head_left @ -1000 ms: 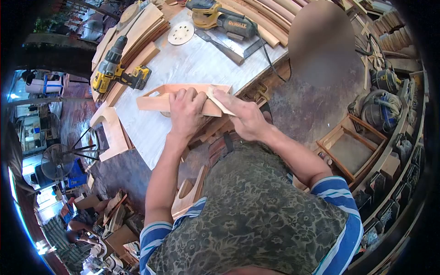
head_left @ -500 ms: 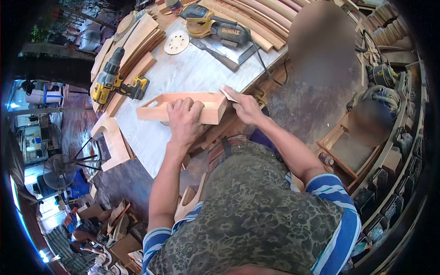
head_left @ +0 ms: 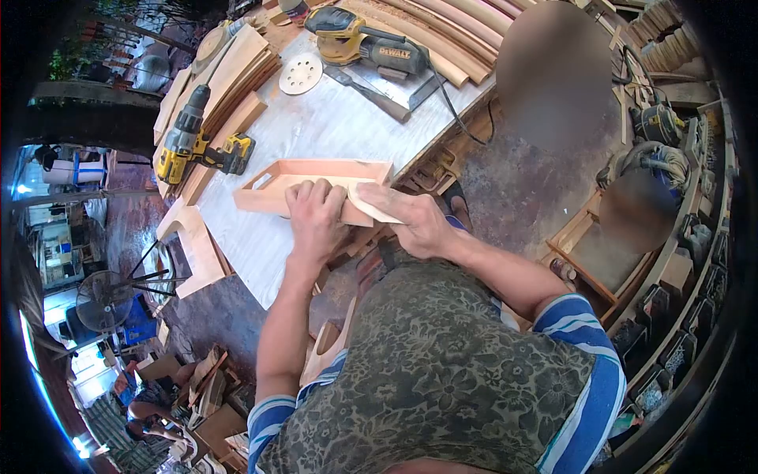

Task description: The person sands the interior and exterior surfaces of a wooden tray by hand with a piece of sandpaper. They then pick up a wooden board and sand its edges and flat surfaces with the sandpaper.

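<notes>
A small, shallow wooden tray [head_left: 263, 202] with a hand slot in its far-left end rests at the near edge of the pale worktable [head_left: 292, 134]. My left hand [head_left: 314, 212] grips the tray's near side wall, its fingers curled over the top edge. At the tray's right end my right hand [head_left: 416, 223] holds a folded piece of sandpaper [head_left: 369, 207] against the near right corner. The fingers lie flat along the sandpaper, and the thumb is largely hidden.
A yellow drill [head_left: 189, 142] lies on boards left of the tray. Further back are a sanding disc [head_left: 301, 73], a sander [head_left: 339, 38], a chisel [head_left: 371, 95] and stacked wood strips [head_left: 442, 47]. A cable [head_left: 454, 107] hangs off the right edge. Another person [head_left: 150, 407] is at lower left.
My right hand with the sandpaper has moved left and toward me, from the tray's far right corner to its near right corner. My left hand keeps its hold on the tray.
</notes>
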### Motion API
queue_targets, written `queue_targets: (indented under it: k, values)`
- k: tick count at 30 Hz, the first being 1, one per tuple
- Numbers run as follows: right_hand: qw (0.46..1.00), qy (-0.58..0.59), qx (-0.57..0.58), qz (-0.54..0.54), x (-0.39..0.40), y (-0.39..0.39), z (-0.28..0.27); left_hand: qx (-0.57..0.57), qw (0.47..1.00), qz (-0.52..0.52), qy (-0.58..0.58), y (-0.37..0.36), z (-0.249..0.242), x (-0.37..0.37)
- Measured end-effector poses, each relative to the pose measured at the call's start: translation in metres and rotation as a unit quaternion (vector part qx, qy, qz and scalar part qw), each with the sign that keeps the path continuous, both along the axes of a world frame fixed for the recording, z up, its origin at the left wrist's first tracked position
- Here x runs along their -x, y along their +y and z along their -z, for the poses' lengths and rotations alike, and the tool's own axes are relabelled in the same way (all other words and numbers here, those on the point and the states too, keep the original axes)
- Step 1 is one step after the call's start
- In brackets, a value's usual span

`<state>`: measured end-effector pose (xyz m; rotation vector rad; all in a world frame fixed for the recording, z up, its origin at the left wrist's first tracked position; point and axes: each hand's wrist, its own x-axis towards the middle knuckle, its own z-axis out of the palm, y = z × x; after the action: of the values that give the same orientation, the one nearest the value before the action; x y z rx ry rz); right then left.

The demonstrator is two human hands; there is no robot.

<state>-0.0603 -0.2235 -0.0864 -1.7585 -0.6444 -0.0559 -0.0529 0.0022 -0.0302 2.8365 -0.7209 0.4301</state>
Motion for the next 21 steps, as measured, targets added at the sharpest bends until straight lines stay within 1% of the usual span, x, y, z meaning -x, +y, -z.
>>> queue_targets:
  k: [1,2,3,5,7,8,9,10,11,12,13,14,15,17,18,19,21]
  values:
    - [1.000,0.005,0.023,0.001,-0.001,-0.001,0.011,0.000,1.000,-0.003,0.000,0.001,0.001,0.003]
    - [0.997,0.042,0.061,0.038,-0.011,0.001,0.043,0.003,1.000,-0.005,-0.004,0.002,0.002,0.006]
    - [0.991,-0.003,0.108,0.077,-0.025,-0.002,0.058,0.018,1.000,-0.002,0.002,0.003,0.003,0.009]
    - [0.978,0.005,0.197,0.074,-0.043,-0.018,0.062,0.033,0.999,-0.001,0.004,0.008,0.004,0.017]
    - [0.977,0.006,0.199,0.075,-0.047,-0.026,0.063,0.086,0.995,0.030,-0.031,0.017,0.003,0.025]
    - [0.976,0.009,0.202,0.081,-0.050,-0.029,0.062,0.088,0.995,0.029,-0.035,0.023,0.001,0.029]
    - [0.976,0.001,0.206,0.077,-0.052,-0.034,0.044,0.143,0.989,0.032,-0.036,0.026,-0.007,0.033]
    - [0.983,0.167,0.033,0.067,-0.051,-0.037,0.012,0.197,0.979,0.033,-0.036,0.030,-0.016,0.038]
    - [0.934,0.324,-0.139,0.052,-0.051,-0.040,-0.010,0.201,0.978,0.024,-0.046,0.033,-0.026,0.040]
    - [0.936,0.280,-0.210,0.042,-0.053,-0.041,-0.017,0.249,0.967,0.021,-0.055,0.035,-0.037,0.043]
    - [0.941,0.259,-0.214,0.039,-0.059,-0.040,-0.016,0.296,0.953,0.022,-0.065,0.038,-0.043,0.044]
    - [0.949,0.223,-0.220,0.026,-0.064,-0.039,-0.021,0.339,0.936,0.057,-0.076,0.048,-0.042,0.041]
    - [0.956,0.186,-0.226,0.013,-0.065,-0.032,-0.047,0.342,0.934,0.059,-0.087,0.053,-0.044,0.037]
    - [0.968,0.138,-0.209,-0.023,-0.062,-0.014,-0.086,0.452,0.885,0.100,-0.058,0.061,-0.050,0.033]
    - [0.978,0.083,-0.185,-0.047,-0.064,-0.005,-0.093,0.423,0.901,0.067,-0.059,0.067,-0.047,0.030]
    - [0.988,0.010,-0.140,-0.061,-0.065,0.002,-0.107,0.427,0.899,0.064,-0.072,0.067,-0.042,0.028]
    - [0.976,0.061,-0.180,-0.104,-0.059,0.021,-0.110,0.483,0.872,0.071,-0.031,0.067,-0.037,0.022]
